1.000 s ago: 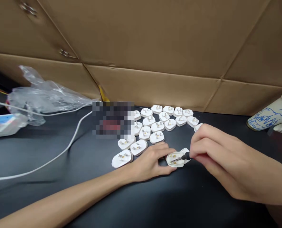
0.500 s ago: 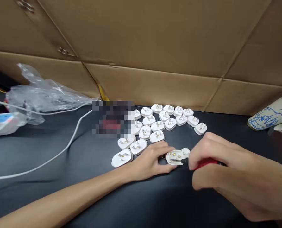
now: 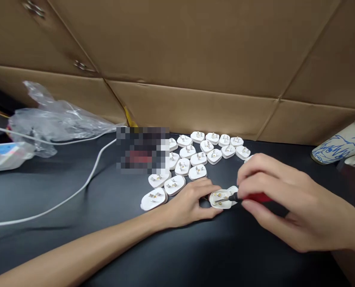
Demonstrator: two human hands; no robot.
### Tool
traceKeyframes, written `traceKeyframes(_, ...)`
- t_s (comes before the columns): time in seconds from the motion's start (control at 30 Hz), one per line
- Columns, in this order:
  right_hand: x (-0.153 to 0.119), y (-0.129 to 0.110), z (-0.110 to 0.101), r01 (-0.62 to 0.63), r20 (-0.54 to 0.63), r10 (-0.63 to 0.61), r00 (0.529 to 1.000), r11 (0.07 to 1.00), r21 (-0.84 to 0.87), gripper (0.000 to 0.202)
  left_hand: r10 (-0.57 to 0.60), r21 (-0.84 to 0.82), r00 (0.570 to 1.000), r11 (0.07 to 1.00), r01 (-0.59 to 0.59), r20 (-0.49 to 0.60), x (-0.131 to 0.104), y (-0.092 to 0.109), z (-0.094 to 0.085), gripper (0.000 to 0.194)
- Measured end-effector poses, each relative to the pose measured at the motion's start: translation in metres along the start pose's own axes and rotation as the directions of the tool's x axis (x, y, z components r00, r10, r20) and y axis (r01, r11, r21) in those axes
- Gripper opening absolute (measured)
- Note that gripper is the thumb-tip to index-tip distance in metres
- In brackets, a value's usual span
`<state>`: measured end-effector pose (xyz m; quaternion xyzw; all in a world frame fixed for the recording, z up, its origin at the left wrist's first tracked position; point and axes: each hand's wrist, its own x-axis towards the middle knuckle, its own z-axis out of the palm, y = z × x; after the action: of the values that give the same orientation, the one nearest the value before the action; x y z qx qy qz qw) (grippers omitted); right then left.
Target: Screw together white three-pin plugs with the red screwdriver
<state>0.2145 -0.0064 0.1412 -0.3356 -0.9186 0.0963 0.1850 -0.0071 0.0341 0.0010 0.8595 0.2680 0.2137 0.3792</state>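
Observation:
My left hand (image 3: 195, 199) rests on the dark table, thumb and forefinger closed on a white plug (image 3: 225, 205) whose inside faces up and shows brass-coloured parts. In my right hand (image 3: 287, 199) is a screwdriver (image 3: 256, 197) with a red handle, pinched between thumb and fingers. Its thin metal tip reaches into the left part of the plug. A second white piece lies against the plug's right side, partly behind the screwdriver. Just beyond my left hand stand several white plugs (image 3: 197, 172) with their pins up.
Brown cardboard (image 3: 195, 95) walls off the back. To the left lie a clear plastic bag (image 3: 60, 119), a white cable (image 3: 87, 185) and a white device (image 3: 8, 155). A patterned cup (image 3: 338, 145) is at the far right. A pixelated patch hides part of the table.
My right hand has turned and its fingers have shifted up around the screwdriver handle, covering the rightmost plug more. The screwdriver tilts more steeply. My left hand stays in place.

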Motion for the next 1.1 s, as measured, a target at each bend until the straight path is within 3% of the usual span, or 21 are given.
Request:
traceKeyframes(0.1, 0.0, 0.002, 0.007, -0.113, -0.139, 0.084, 0.987, 0.97, -0.215, 0.016, 0.013, 0.007, 1.0, 1.0, -0.013, 0.003, -0.001, -0.002, 0.0, 0.022)
traceKeyframes(0.2, -0.005, 0.0, 0.009, -0.049, -0.079, 0.027, 0.997, 0.957, -0.287, 0.017, 0.014, 0.009, 1.0, 1.0, -0.014, 0.006, -0.001, -0.003, 0.0, 0.022)
traceKeyframes(0.37, -0.011, -0.007, 0.003, 0.028, 0.095, -0.015, 0.995, 0.99, -0.141, 0.018, -0.013, 0.0, 1.0, 1.0, 0.013, 0.023, 0.001, 0.0, -0.002, 0.022)
traceKeyframes(0.43, -0.008, -0.006, 0.003, 0.027, 0.044, -0.023, 0.999, 0.995, -0.093, 0.017, -0.005, -0.006, 1.0, 1.0, 0.005, 0.018, 0.001, 0.001, -0.002, 0.022)
traceKeyframes(0.53, -0.003, -0.002, 0.007, -0.077, -0.099, 0.057, 0.993, 0.972, -0.222, 0.015, 0.002, 0.005, 1.0, 1.0, -0.002, -0.002, 0.0, 0.001, -0.001, 0.024)
traceKeyframes(0.6, -0.003, 0.0, 0.008, -0.148, -0.111, 0.121, 0.986, 0.947, -0.284, 0.02, 0.007, 0.016, 1.0, 1.0, -0.007, -0.003, 0.0, 0.0, -0.001, 0.025)
traceKeyframes(0.7, -0.007, -0.001, 0.004, -0.121, -0.012, 0.121, 0.993, 0.961, -0.248, 0.02, 0.007, 0.016, 1.0, 1.0, -0.007, 0.002, 0.001, 0.0, -0.001, 0.025)
traceKeyframes(0.83, -0.009, -0.004, -0.002, -0.008, 0.134, 0.016, 0.991, 0.998, -0.067, 0.023, 0.0, 0.009, 1.0, 1.0, 0.0, 0.021, 0.001, 0.001, -0.002, 0.021)
traceKeyframes(0.93, -0.005, -0.003, 0.001, -0.024, 0.015, 0.026, 1.0, 0.996, -0.08, 0.008, -0.001, 0.008, 1.0, 1.0, 0.001, 0.012, 0.001, 0.001, -0.002, 0.021)
traceKeyframes(1.0, -0.003, -0.001, 0.004, -0.15, -0.097, 0.133, 0.986, 0.968, -0.202, 0.019, 0.003, 0.009, 1.0, 1.0, -0.003, 0.008, 0.001, 0.001, -0.002, 0.022)
traceKeyframes(1.1, -0.004, 0.0, 0.002, -0.15, -0.038, 0.145, 0.989, 0.968, -0.202, 0.017, 0.012, 0.014, 1.0, 1.0, -0.012, 0.013, 0.001, 0.0, -0.001, 0.025)
